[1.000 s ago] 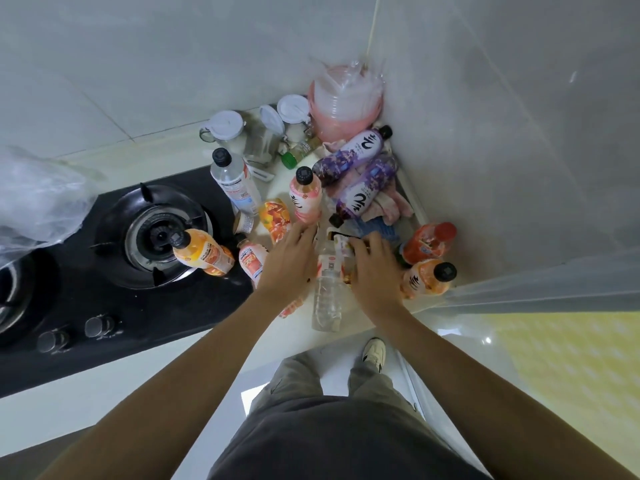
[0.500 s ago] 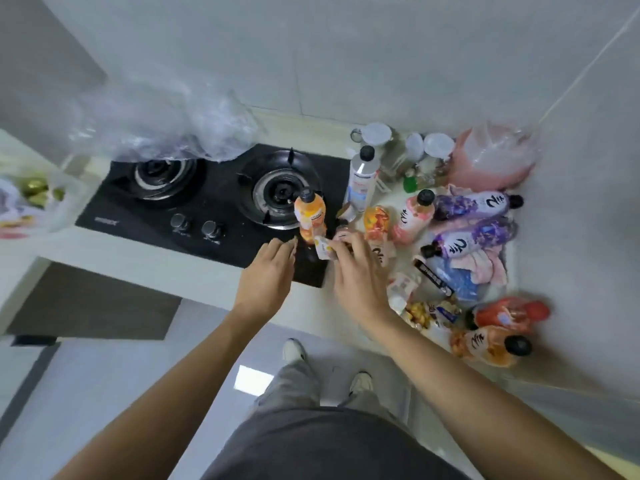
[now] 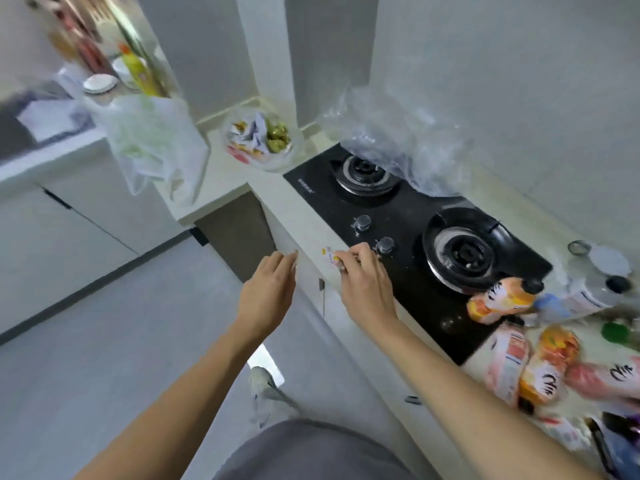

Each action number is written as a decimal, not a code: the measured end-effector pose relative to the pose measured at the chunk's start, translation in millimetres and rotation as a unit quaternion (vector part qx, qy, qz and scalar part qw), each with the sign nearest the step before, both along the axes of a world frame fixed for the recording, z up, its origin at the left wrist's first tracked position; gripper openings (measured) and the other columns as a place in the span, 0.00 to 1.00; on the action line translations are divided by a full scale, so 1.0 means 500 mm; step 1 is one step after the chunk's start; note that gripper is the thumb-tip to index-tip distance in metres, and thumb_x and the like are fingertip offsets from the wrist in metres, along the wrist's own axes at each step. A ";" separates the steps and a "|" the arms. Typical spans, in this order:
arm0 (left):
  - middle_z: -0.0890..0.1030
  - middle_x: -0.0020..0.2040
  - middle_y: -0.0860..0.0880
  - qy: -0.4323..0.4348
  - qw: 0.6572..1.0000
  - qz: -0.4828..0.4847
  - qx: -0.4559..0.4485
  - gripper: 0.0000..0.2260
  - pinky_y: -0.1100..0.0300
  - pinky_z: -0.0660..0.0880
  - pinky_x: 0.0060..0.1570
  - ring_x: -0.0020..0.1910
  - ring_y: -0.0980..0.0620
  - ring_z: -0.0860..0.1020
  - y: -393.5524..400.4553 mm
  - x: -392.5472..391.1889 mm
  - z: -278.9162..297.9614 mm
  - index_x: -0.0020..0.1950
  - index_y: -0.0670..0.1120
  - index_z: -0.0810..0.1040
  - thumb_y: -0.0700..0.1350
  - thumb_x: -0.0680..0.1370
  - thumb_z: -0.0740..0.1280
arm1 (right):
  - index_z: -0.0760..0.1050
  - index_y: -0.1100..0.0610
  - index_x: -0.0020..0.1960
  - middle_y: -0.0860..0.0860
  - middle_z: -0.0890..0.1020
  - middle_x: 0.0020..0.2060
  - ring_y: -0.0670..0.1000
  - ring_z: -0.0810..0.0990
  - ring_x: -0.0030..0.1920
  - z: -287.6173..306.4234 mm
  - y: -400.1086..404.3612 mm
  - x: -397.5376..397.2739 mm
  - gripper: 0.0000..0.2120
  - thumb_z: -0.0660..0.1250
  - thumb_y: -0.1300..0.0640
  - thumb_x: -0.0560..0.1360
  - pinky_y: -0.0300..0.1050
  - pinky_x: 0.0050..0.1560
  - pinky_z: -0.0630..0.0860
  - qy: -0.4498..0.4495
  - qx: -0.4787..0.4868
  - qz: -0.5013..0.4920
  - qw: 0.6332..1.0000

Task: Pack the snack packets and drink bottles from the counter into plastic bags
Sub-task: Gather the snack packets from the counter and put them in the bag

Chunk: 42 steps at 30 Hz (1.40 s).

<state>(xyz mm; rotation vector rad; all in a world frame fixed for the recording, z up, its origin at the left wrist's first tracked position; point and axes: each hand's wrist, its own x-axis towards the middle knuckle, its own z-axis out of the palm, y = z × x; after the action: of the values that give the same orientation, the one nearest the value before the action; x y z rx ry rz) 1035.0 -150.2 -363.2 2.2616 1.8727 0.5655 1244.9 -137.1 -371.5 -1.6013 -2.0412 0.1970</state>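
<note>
One head-worn wide-angle view looks steeply down and forward, close over the stove (image 3: 415, 216) and surface (image 3: 294, 216).

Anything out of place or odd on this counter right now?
Yes: a crumpled clear plastic bag lies over the back of the stove's far burner, and an orange drink bottle lies tipped onto the stovetop's edge.
</note>
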 end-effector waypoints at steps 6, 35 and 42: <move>0.75 0.51 0.48 -0.020 0.999 0.031 0.017 0.12 0.50 0.74 0.31 0.45 0.47 0.72 0.110 -0.239 0.009 0.67 0.44 0.75 0.45 0.85 0.61 | 0.77 0.55 0.61 0.52 0.72 0.53 0.56 0.75 0.47 -0.003 0.153 -0.252 0.10 0.63 0.59 0.82 0.55 0.44 0.75 0.002 -0.003 0.038 0.999; 0.73 0.61 0.44 0.038 0.993 0.006 -0.116 0.20 0.52 0.67 0.37 0.58 0.42 0.71 1.101 -0.494 -0.072 0.71 0.43 0.68 0.35 0.79 0.61 | 0.79 0.57 0.63 0.56 0.76 0.55 0.58 0.78 0.51 -0.115 1.069 -0.570 0.20 0.69 0.69 0.73 0.53 0.45 0.78 -0.054 -0.063 -0.086 0.993; 0.72 0.63 0.42 0.040 0.987 -0.012 -0.152 0.21 0.53 0.71 0.40 0.61 0.43 0.69 1.250 -0.471 -0.145 0.71 0.41 0.68 0.34 0.78 0.63 | 0.81 0.58 0.55 0.57 0.76 0.50 0.57 0.76 0.49 -0.162 1.159 -0.588 0.14 0.69 0.69 0.72 0.49 0.38 0.72 -0.086 -0.067 -0.138 0.984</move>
<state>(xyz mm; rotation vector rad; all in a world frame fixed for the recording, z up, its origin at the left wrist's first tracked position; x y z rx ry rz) 799.7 474.6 -435.9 2.1293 1.8207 0.1709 950.8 442.6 -452.2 -2.0275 -1.9354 0.0974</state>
